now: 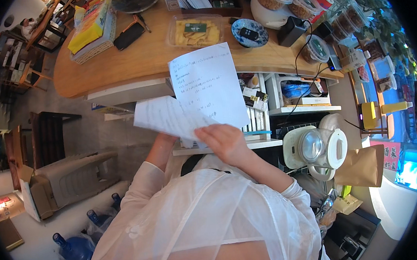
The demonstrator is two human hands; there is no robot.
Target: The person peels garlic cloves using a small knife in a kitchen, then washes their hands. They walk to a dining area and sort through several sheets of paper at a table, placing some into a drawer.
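Two white sheets of paper are in front of me, above the open space at the table's near edge. The upright sheet [210,84] carries handwritten lines. A second sheet [161,116] is swung out to the left, tilted, with faint writing showing on it. My right hand [224,142] is closed on the lower edge of the sheets, its fingers bent and pressed together over the paper. My left hand [167,136] is behind the tilted sheet. Only its wrist side shows; the fingers are hidden.
On the wooden table [117,68] are a clear box of yellow food [196,30], a blue patterned bowl [249,33] holding a black remote, a black case [129,35] and a basket of yellow packs [90,29]. Open shelves [303,109] and a white kettle [335,149] stand at right.
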